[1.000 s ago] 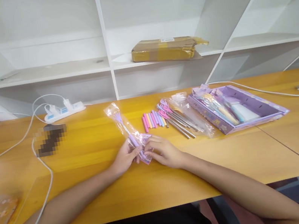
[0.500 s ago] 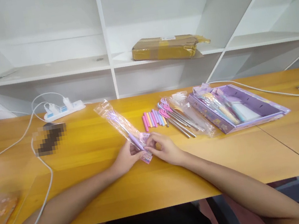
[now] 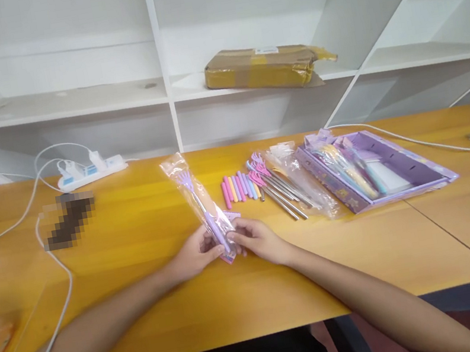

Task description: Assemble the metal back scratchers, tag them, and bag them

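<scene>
A purple back scratcher (image 3: 213,227) with a claw-shaped head lies inside a clear plastic bag (image 3: 175,163), tilted with its head up and to the left. My left hand (image 3: 196,253) is closed on the bag's lower left side, thumb near the handle's end. From the right, my right hand (image 3: 261,240) pinches the same lower end, its thumb over the plastic. A printed card shows partly behind the handle. To the right lie several loose coloured handles (image 3: 237,188) in a row, beside metal rods with pink, blue and yellow claw heads (image 3: 280,192).
Clear plastic bags (image 3: 309,190) lie beside a purple display box (image 3: 400,194) holding bagged back scratchers. A taped cardboard parcel (image 3: 260,68) sits on the white shelf. At left are a power strip (image 3: 92,173) and a loose white cable (image 3: 66,294); a blurred-out dark item lies near them.
The bagged back scratcher has turned a little more upright, and its claw head shows more clearly. My right fingers have shifted along the bag's lower edge. The view has moved slightly.
</scene>
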{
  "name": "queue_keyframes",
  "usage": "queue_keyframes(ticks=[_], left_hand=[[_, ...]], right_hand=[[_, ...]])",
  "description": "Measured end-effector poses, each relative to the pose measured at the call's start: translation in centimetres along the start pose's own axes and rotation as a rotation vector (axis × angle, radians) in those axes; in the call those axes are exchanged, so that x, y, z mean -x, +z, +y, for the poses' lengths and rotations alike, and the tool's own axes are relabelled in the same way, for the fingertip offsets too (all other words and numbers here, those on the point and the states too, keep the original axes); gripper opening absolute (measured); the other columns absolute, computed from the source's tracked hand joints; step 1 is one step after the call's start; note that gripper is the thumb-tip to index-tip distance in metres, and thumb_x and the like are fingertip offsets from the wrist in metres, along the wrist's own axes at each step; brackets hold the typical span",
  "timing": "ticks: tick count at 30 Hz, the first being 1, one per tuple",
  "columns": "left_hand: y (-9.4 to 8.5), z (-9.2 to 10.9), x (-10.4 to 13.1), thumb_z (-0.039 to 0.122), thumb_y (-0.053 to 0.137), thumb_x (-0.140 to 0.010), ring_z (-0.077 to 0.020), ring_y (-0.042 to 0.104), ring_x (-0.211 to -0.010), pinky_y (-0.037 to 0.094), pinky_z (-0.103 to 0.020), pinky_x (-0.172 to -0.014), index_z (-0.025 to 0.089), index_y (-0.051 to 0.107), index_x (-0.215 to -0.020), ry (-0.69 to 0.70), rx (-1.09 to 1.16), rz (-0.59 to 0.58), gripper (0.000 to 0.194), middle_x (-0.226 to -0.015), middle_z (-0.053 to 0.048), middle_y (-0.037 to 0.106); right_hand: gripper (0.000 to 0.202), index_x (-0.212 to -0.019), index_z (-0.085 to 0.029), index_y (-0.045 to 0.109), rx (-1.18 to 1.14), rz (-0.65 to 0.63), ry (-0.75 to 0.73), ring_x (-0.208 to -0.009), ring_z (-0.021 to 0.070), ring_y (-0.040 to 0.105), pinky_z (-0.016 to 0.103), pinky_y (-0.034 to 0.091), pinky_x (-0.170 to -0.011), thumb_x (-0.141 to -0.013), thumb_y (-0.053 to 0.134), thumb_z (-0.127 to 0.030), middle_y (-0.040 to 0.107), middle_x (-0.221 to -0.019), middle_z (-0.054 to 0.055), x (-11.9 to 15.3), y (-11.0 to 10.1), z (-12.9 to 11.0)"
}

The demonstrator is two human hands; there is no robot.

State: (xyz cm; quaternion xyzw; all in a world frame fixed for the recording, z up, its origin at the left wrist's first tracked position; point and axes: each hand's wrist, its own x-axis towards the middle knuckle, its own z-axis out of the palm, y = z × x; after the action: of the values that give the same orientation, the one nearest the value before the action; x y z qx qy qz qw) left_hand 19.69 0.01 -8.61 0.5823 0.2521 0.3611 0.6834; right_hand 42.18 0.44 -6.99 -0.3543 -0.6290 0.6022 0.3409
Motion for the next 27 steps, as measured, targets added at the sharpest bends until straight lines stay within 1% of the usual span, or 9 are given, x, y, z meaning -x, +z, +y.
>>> queue_keyframes(ticks=[3,5,9,13,18,21,24,26,27], left_hand=[[0.0,0.7,0.1,0.035,0.068,-0.098,-0.0280,0.067,-0.120,0.054,-0.046,-0.103,0.020,0.052,-0.142,-0.031,-0.008,-0.057,0.048,-0.130,-0.016,0.068],[-0.1,1.1,0.2,0.035,0.066,-0.100,-0.0252,0.068,-0.115,0.054,-0.044,-0.102,0.021,0.055,-0.136,-0.069,-0.049,-0.052,0.040,-0.125,-0.014,0.069],[-0.6,1.6,0.5,0.034,0.062,-0.101,-0.0199,0.069,-0.100,0.055,-0.036,-0.092,0.020,0.058,-0.122,-0.158,-0.145,-0.079,0.025,-0.109,-0.009,0.070],[-1.2,2.2,0.5,0.036,0.075,-0.093,-0.0209,0.070,-0.100,0.056,-0.034,-0.088,0.019,0.058,-0.122,-0.251,-0.213,-0.079,0.038,-0.113,-0.009,0.072],[-1.6,2.9,0.1,0.041,0.077,-0.091,-0.0194,0.071,-0.094,0.056,-0.032,-0.086,0.020,0.060,-0.116,-0.344,-0.308,-0.112,0.037,-0.109,-0.008,0.077],[-1.7,2.8,0.4,0.047,0.080,-0.087,-0.0201,0.071,-0.093,0.055,-0.032,-0.086,0.020,0.062,-0.115,-0.386,-0.382,-0.112,0.043,-0.107,-0.007,0.077],[-1.7,2.4,1.1,0.052,0.087,-0.077,-0.0225,0.070,-0.093,0.054,-0.032,-0.083,0.022,0.061,-0.121,-0.424,-0.494,-0.096,0.059,-0.108,-0.007,0.077],[-1.6,2.0,1.5,0.052,0.084,-0.081,-0.0227,0.069,-0.093,0.054,-0.032,-0.083,0.025,0.059,-0.126,-0.432,-0.517,-0.070,0.059,-0.111,-0.007,0.077],[-1.6,1.8,1.7,0.051,0.078,-0.087,-0.0217,0.069,-0.091,0.053,-0.031,-0.081,0.025,0.058,-0.126,-0.431,-0.506,-0.060,0.050,-0.109,-0.006,0.077]], right_hand=[[0.042,-0.092,-0.019,0.059,-0.081,-0.024,0.055,-0.062,0.0126,0.064,0.024,0.055,-0.055,-0.092,0.070,-0.059,0.066,-0.073,-0.001,0.2,0.1,-0.1],[0.042,-0.093,-0.019,0.059,-0.113,-0.042,0.090,-0.064,0.0126,0.065,0.024,0.055,-0.054,-0.092,0.071,-0.058,0.068,-0.076,0.000,0.4,0.4,-0.1],[0.039,-0.090,-0.018,0.062,-0.074,-0.052,0.107,-0.059,0.0114,0.061,0.022,0.052,-0.051,-0.096,0.067,-0.056,0.068,-0.075,0.001,0.5,0.9,0.0],[0.035,-0.091,-0.018,0.065,0.006,-0.026,0.027,-0.060,0.0121,0.062,0.025,0.055,-0.057,-0.103,0.059,-0.050,0.068,-0.077,0.002,0.4,0.9,-0.1],[0.032,-0.096,-0.020,0.066,-0.013,-0.091,0.027,-0.071,0.0152,0.070,0.028,0.059,-0.070,-0.108,0.049,-0.044,0.071,-0.083,0.004,0.2,0.2,-0.2],[0.030,-0.100,-0.021,0.066,0.077,-0.142,0.008,-0.073,0.0149,0.070,0.028,0.058,-0.073,-0.110,0.044,-0.038,0.073,-0.085,0.005,0.0,0.1,-0.1],[0.025,-0.102,-0.022,0.066,0.224,-0.147,-0.048,-0.079,0.0156,0.069,0.028,0.056,-0.078,-0.110,0.044,-0.031,0.074,-0.090,0.006,-0.2,0.1,-0.3],[0.020,-0.104,-0.023,0.065,0.300,-0.137,-0.098,-0.081,0.0162,0.068,0.028,0.055,-0.078,-0.108,0.045,-0.027,0.074,-0.091,0.006,-0.4,0.1,-0.5],[0.019,-0.105,-0.023,0.064,0.313,-0.137,-0.112,-0.080,0.0161,0.068,0.027,0.055,-0.078,-0.107,0.046,-0.026,0.073,-0.090,0.005,-0.6,0.0,-0.6]])
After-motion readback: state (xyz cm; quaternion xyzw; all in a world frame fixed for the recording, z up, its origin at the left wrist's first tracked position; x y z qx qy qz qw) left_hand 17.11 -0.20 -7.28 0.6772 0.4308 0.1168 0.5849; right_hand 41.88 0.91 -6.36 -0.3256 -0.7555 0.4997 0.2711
